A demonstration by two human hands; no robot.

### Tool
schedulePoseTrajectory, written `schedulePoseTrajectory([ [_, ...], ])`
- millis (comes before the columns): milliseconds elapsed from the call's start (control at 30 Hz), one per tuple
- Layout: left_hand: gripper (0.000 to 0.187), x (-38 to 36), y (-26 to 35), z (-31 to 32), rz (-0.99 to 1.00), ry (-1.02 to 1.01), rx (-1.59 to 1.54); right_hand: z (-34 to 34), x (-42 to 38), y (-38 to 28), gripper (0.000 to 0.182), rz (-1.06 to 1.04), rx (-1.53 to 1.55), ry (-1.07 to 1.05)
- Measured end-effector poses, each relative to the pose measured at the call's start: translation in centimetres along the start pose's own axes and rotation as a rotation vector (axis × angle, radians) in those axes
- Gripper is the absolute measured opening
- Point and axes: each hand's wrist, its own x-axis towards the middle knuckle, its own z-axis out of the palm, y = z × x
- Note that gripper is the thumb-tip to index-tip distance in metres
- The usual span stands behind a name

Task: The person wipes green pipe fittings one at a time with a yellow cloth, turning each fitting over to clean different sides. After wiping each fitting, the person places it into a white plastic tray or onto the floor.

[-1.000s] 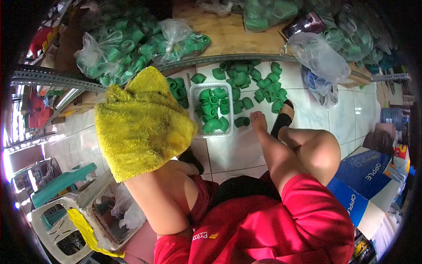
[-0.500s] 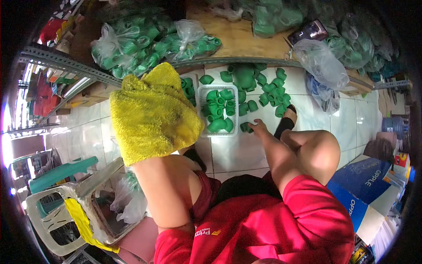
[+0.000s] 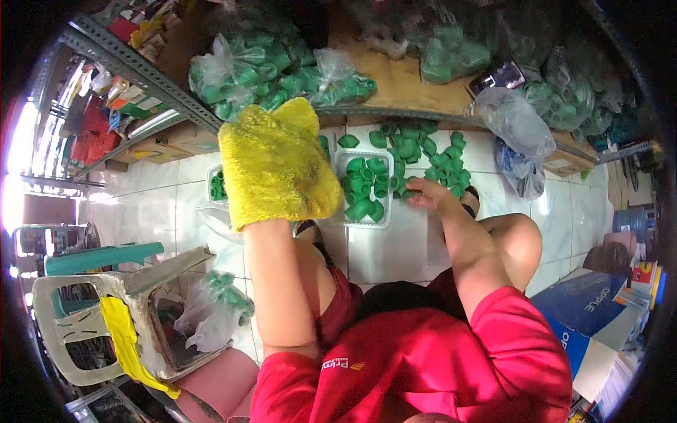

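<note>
A yellow terry cloth (image 3: 282,169) covers my left hand completely, so its fingers are hidden. My right hand (image 3: 429,194) is low over the tiled floor, its fingertips closed against a green elbow pipe fitting (image 3: 405,189) just right of a clear plastic tub (image 3: 367,223). Several green elbow fittings (image 3: 361,185) lie inside that tub. More loose elbows (image 3: 446,168) are spread on the floor beyond my right hand. Behind the cloth, part of another container with green fittings shows.
Bags of green fittings (image 3: 250,74) sit on a low shelf (image 3: 388,81) ahead. A small tub (image 3: 217,185) is on the left. A tipped plastic chair (image 3: 77,331) lies at lower left, and a blue box (image 3: 585,303) at right. Plastic bags (image 3: 518,130) hang off the shelf.
My right hand has moved forward, bringing the elbow from the near floor up beside the other elbows. The whole view has shifted, revealing a small tub at left. The cloth remains over my left hand.
</note>
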Motion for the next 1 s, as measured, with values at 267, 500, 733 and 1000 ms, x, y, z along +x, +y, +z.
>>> schedulePoseTrajectory([
  [267, 0.026, 1.1, 1.6, -3.9, -0.106, -0.081, -0.306, 10.4, -10.8, -12.9, 0.053, -0.893, -0.204, -0.361],
  [500, 0.028, 0.9, 5.0, -2.3, 0.044, 0.010, -0.412, 16.6, -21.5, -14.8, 0.052, -1.348, -0.576, -0.297],
  [733, 0.031, 1.3, 7.2, -4.5, -0.603, 0.286, -2.451, 15.6, -18.1, -11.7, 0.038, -1.417, -0.415, -0.134],
  [1000, 0.061, 0.9, 7.0, -2.6, -0.524, -0.111, -3.106, 11.5, -8.0, -6.0, 0.032, -0.440, -0.330, -0.253],
])
